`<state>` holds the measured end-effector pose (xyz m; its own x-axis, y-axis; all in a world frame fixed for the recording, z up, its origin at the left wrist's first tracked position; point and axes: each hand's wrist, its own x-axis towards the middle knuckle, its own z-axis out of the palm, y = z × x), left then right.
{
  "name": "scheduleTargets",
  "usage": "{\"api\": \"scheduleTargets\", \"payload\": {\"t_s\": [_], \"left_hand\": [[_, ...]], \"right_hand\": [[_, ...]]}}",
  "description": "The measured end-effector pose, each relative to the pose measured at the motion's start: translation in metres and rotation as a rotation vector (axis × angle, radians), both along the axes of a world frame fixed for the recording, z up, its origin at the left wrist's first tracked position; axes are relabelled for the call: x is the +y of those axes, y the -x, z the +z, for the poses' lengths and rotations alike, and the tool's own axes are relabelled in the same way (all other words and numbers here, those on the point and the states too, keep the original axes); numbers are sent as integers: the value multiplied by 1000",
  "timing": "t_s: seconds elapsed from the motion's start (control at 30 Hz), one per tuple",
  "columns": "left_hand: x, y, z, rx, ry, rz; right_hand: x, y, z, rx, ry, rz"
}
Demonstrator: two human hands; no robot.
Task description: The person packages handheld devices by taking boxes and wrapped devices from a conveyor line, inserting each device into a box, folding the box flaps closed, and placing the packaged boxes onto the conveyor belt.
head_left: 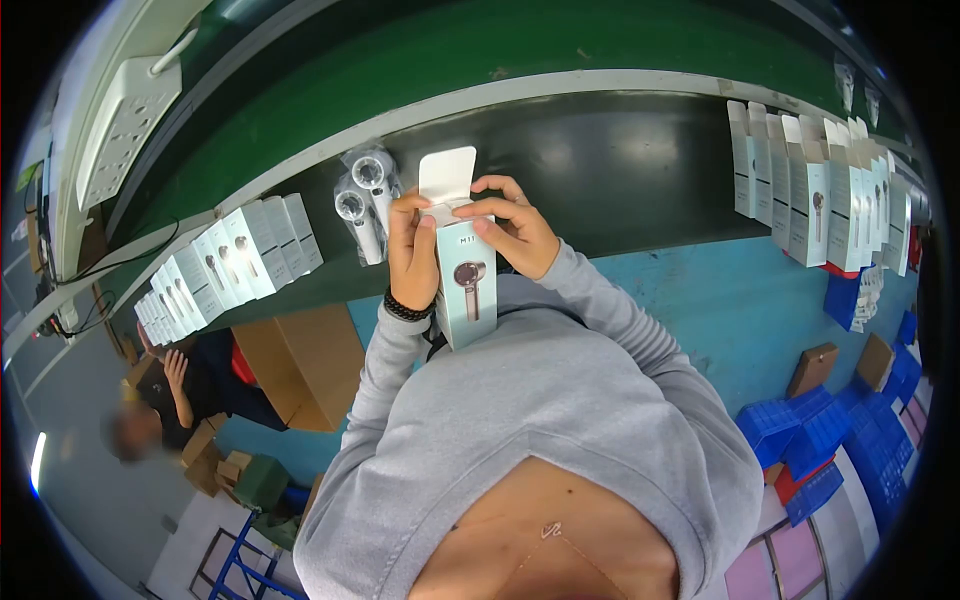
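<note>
A pale blue-and-white carton (468, 300) marked M11, with a handheld fan pictured on its front, stands upright against my body. Its top flap (448, 172) is raised. My left hand (413, 255) is closed around the carton's left upper edge, thumb on the front face. Holding the right upper edge is my right hand (518, 228), its fingers bent over the opening and its thumb on the front. What lies inside the carton is hidden. Just left of my hands, two white handheld fans (368, 205) in clear plastic bags lie on the dark tabletop (590, 150).
A row of similar cartons (225, 262) stands at the left, and another row with raised flaps (815, 190) at the right. A power strip (130, 130) is at upper left. Beyond the left row are a person (185, 390) and a large cardboard box (300, 370). Blue bins (800, 430) lie lower right.
</note>
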<state>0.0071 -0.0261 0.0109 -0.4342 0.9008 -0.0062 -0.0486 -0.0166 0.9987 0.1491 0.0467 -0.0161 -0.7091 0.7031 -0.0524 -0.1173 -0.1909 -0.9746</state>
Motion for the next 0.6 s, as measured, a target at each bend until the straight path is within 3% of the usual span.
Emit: {"api": "scheduleTargets", "payload": {"t_s": [0.03,0.13,0.23,0.27,0.4,0.53,0.6], "left_hand": [[-2,-5,0,-163,-22,90],[-2,3,-1,-110,-56,39],[3,8,1,-186,-34,21],[3,7,0,-70,-26,33],[1,-4,-8,-31,-89,-17],[2,1,-2,7,-68,-104],[4,6,1,7,-17,-122]], "right_hand": [[-2,0,3,-9,69,27],[-10,7,-1,5,34,-95],[-8,18,-6,186,176,-248],[-5,19,-9,198,133,-280],[10,-4,9,-104,-21,-30],[19,-11,0,95,75,74],[29,-11,10,26,90,132]]}}
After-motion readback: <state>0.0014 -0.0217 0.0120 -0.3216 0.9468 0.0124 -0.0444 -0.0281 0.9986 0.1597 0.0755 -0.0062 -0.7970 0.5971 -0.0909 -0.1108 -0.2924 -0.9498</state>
